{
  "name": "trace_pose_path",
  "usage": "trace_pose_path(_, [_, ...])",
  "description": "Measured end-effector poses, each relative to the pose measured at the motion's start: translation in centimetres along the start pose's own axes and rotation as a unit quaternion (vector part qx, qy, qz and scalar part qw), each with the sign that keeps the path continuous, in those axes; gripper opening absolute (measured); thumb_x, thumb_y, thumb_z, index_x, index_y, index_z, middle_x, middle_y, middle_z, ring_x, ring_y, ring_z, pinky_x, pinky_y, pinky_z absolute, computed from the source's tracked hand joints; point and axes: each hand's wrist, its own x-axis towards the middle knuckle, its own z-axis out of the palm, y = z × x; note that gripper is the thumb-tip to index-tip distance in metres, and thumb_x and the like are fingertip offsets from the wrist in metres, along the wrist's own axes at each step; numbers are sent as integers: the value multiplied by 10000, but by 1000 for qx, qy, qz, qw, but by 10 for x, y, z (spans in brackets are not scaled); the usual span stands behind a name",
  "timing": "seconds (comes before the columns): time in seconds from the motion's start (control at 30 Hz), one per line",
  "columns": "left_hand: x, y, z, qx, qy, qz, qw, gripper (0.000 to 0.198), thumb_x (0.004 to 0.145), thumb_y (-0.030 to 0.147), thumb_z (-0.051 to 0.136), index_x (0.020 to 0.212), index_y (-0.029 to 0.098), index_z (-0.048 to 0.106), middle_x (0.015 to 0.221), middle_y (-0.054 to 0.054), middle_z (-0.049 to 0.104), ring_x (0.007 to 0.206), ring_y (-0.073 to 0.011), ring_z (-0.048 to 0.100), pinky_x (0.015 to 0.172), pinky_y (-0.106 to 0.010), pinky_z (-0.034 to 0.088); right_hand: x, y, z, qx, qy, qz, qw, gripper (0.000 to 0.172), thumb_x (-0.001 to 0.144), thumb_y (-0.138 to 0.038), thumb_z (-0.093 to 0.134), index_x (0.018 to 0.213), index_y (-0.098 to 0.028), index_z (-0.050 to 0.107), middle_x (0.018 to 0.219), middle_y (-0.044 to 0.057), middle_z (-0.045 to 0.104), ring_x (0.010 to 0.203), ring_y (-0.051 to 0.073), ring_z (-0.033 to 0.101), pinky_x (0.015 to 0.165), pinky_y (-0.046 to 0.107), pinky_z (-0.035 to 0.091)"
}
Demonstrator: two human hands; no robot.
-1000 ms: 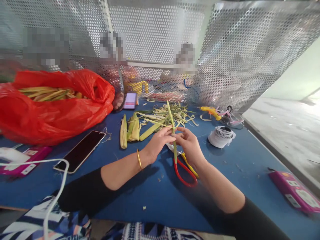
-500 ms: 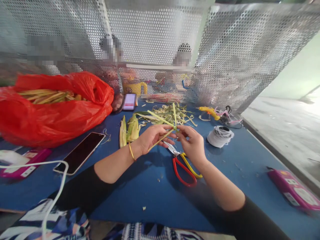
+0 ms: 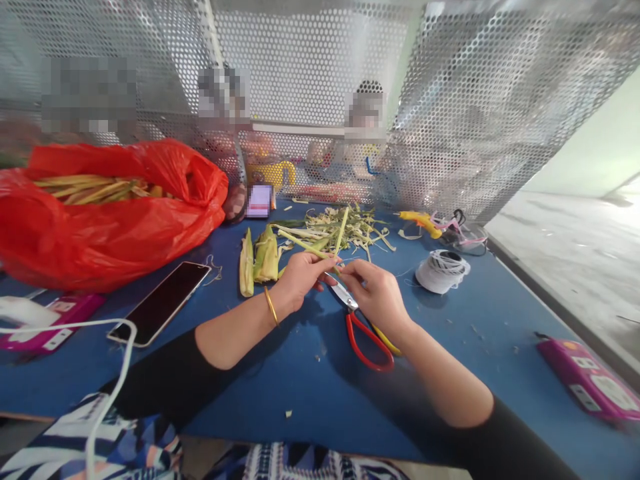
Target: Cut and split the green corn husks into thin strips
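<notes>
Evidently for fine control, the left hand (image 3: 299,276) and right hand (image 3: 379,291), close together, pinch green strips (image 3: 343,231) above the surface (image 3: 280,393); scissors (image 3: 351,305) lie beneath, probably for easy reach.

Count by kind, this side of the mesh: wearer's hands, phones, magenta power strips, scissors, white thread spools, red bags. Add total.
Hands: 2 (left hand, right hand)
Phones: 2 (dark phone, lit phone)
Power strips: 2 (left power strip, right power strip)
Scissors: 1
White thread spool: 1
Red bag: 1
Total: 9
</notes>
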Motion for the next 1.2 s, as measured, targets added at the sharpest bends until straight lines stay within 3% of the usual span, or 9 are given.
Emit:
trace_pose_path(0.17, [-4, -3, 2, 38, -99, -29, 994, 218, 671, 332, 806, 705, 128, 739, 720, -75, 727, 475, -91, 565, 402, -199, 321, 12, 3, -5, 248, 27, 166, 954, 296, 707, -486, 689, 684, -200, 619, 569, -24, 589, 515, 121, 504, 546, 267, 415])
trace_pose_path(0.33, [-5, -9, 4, 59, -144, -27, 987, 233, 720, 356, 770, 702, 128, 725, 702, -70, 720, 446, -81, 539, 399, -210, 302, 11, 9, 0, 344, -14, 198, 918, 365, 625, -515, 755, 569, -202, 575, 490, -36, 529, 472, 107, 457, 515, 270, 396])
trace_pose_path(0.5, [-4, -9, 3, 79, -122, -24, 989, 222, 742, 340, 750, 669, 134, 706, 677, -68, 717, 425, -83, 532, 391, -212, 292, 9, 13, 4, 199, 93, 169, 961, 365, 747, -506, 638, 549, -223, 521, 497, -24, 521, 502, 131, 463, 539, 286, 374])
trace_pose_path(0.67, [-9, -7, 6, 144, -126, -44, 981, 266, 821, 347, 664, 690, 122, 723, 710, -113, 738, 421, -105, 562, 386, -216, 330, 8, 3, -13, -9, 277, 13, 961, 190, 834, -395, 612, 778, -214, 614, 711, 16, 574, 688, 172, 537, 697, 326, 429])
trace_pose_path(0.77, [-17, -8, 12, 183, -146, -39, 971, 258, 835, 317, 639, 676, 127, 709, 675, -88, 725, 395, -112, 568, 370, -209, 330, 3, -5, -12, -13, 168, -50, 984, 172, 849, -369, 611, 795, -219, 676, 758, 27, 582, 711, 169, 542, 704, 325, 425])
trace_pose_path(0.87, [-25, -13, 18, 208, -166, -22, 964, 220, 827, 203, 596, 636, 135, 680, 623, -41, 693, 363, -110, 547, 360, -209, 308, -1, -9, -3, 64, 5, -25, 998, 158, 798, -370, 659, 754, -222, 691, 708, 0, 560, 648, 144, 512, 609, 280, 404])
trace_pose_path(0.93, [-27, -17, 21, 220, -193, -34, 956, 193, 800, 168, 604, 623, 138, 674, 621, -32, 690, 355, -111, 541, 360, -215, 308, -1, -9, 2, 134, -47, 13, 990, 191, 785, -373, 654, 683, -212, 642, 618, -30, 507, 579, 123, 463, 552, 257, 378])
trace_pose_path(1.03, [-22, -22, 19, 184, -211, -90, 956, 208, 786, 191, 617, 590, 141, 665, 621, -60, 700, 375, -128, 570, 375, -222, 339, -1, -10, 1, 192, -11, 59, 980, 256, 820, -383, 601, 633, -214, 558, 541, -51, 470, 511, 106, 408, 507, 246, 347])
trace_pose_path(1.2, [-3, -19, 8, 1, -95, -115, 989, 189, 780, 270, 663, 648, 135, 673, 612, -51, 686, 450, -116, 605, 417, -198, 375, -5, -11, -7, 27, 60, -25, 998, 139, 866, -286, 553, 762, -225, 623, 668, -8, 650, 595, 132, 562, 593, 253, 406])
